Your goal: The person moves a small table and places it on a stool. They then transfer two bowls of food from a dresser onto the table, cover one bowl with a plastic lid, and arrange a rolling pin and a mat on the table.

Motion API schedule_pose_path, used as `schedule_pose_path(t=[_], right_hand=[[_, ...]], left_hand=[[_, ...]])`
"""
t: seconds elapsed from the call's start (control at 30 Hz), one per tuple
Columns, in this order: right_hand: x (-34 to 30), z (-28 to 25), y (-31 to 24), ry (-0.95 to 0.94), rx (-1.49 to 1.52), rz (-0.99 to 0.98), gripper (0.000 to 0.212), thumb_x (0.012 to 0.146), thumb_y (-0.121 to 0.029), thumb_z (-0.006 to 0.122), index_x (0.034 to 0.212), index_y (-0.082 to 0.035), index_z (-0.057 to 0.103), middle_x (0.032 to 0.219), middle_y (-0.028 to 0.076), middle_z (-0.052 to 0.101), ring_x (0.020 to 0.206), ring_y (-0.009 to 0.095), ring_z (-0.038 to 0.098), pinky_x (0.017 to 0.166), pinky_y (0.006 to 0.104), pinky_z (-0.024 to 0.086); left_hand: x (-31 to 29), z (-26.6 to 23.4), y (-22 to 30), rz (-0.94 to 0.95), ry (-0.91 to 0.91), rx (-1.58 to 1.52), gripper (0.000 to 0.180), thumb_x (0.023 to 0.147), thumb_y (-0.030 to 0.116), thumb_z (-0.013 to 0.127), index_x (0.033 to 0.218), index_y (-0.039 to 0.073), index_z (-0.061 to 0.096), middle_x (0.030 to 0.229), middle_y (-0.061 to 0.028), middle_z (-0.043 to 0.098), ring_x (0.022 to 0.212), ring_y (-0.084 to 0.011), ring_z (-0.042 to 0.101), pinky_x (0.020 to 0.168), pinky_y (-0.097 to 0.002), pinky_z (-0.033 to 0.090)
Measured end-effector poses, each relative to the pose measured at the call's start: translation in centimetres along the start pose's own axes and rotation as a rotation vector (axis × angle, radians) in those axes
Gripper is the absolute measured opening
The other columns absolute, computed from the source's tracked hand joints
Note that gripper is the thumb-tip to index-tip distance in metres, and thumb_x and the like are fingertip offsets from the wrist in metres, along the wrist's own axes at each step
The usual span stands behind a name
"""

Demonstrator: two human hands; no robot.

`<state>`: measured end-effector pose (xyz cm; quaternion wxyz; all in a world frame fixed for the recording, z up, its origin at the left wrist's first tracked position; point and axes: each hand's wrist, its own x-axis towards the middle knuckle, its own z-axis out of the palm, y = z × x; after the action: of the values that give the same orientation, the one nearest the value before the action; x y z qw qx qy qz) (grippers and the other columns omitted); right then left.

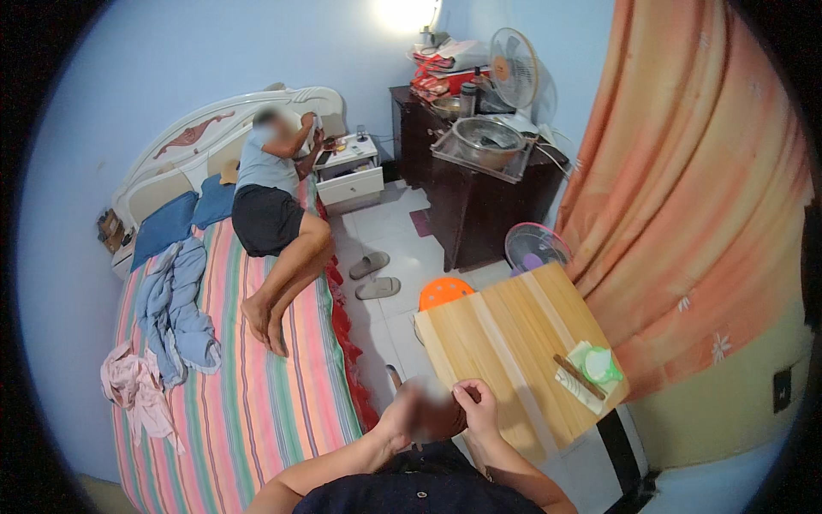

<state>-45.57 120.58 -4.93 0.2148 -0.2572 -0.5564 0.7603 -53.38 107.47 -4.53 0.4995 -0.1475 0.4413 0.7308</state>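
Both hands are raised in front of my body, close together beside the near left edge of the wooden table (497, 343). My left hand (399, 421) is partly covered by a blurred patch, so its fingers and anything in them cannot be made out. My right hand (479, 406) is closed, thumb and fingertips pinched together; what they hold, if anything, is too small to name. On the table's right side lie a brown stick-like object (579, 377), some pale folded paper or cloth and a green-and-white object (601, 366).
A person (278, 184) lies on the striped bed (282, 403) at the left. Grey slippers (378, 288) and an orange stool (445, 292) stand on the floor. Behind are a dark cabinet (479, 210) with a basin and fan, and a white nightstand (351, 186). An orange curtain (685, 214) hangs right.
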Motion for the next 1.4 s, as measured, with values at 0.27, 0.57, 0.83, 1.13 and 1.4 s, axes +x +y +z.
schedule_pose_path(t=[0.27, 0.57, 0.83, 1.13, 1.4], right_hand=[[11.6, 4.4, -3.3, -0.136, 0.1, 0.031, 0.01, 0.078, -0.005, 0.06, 0.086, -0.004, 0.055, 0.079, -0.001, 0.056, 0.073, 0.006, 0.051, 0.066, 0.0203, 0.041], [24.1, 6.7, -6.3, -0.19, 0.099, 0.014, 0.013, 0.076, -0.002, 0.058, 0.089, -0.002, 0.057, 0.085, 0.002, 0.058, 0.078, 0.008, 0.053, 0.071, 0.022, 0.042], [29.1, 8.9, -8.7, -0.005, 0.237, 0.005, 0.013, 0.075, 0.003, 0.053, 0.087, -0.001, 0.055, 0.085, 0.007, 0.058, 0.079, 0.015, 0.055, 0.074, 0.0271, 0.044], [35.7, 14.0, -13.0, 0.245, 0.334, -0.249, 0.011, 0.076, 0.0, 0.051, 0.087, -0.002, 0.052, 0.084, 0.008, 0.056, 0.079, 0.018, 0.054, 0.074, 0.0308, 0.044], [38.7, 19.3, -14.2, 0.377, 0.276, -0.396, 0.014, 0.075, -0.004, 0.054, 0.088, -0.004, 0.051, 0.083, 0.007, 0.054, 0.078, 0.018, 0.054, 0.072, 0.0298, 0.046]], left_hand=[[5.9, 2.3, 10.8, 0.119, 0.051, 0.074, 0.035, 0.088, 0.04, 0.042, 0.09, 0.008, 0.054, 0.088, -0.0048, 0.057, 0.083, -0.0183, 0.053, 0.076, -0.0317, 0.042], [14.5, 3.9, 19.9, 0.177, 0.004, 0.087, 0.033, 0.091, 0.037, 0.037, 0.099, 0.009, 0.053, 0.099, -0.0032, 0.056, 0.092, -0.0181, 0.052, 0.08, -0.0338, 0.041], [18.3, 4.9, 27.6, 0.104, -0.209, 0.165, 0.032, 0.087, 0.033, 0.046, 0.088, 0.003, 0.055, 0.077, -0.0057, 0.055, 0.067, -0.016, 0.055, 0.058, -0.0282, 0.047], [26.4, 0.9, 38.3, 0.068, -0.283, 0.437, 0.045, 0.09, 0.045, 0.033, 0.115, 0.009, 0.044, 0.109, -0.0053, 0.049, 0.075, -0.0122, 0.051, 0.069, -0.0306, 0.049], [29.8, -0.3, 44.1, 0.052, -0.397, 0.567, 0.045, 0.089, 0.046, 0.035, 0.11, 0.009, 0.05, 0.07, 0.0001, 0.047, 0.047, -0.0065, 0.031, 0.043, -0.0211, 0.028]])
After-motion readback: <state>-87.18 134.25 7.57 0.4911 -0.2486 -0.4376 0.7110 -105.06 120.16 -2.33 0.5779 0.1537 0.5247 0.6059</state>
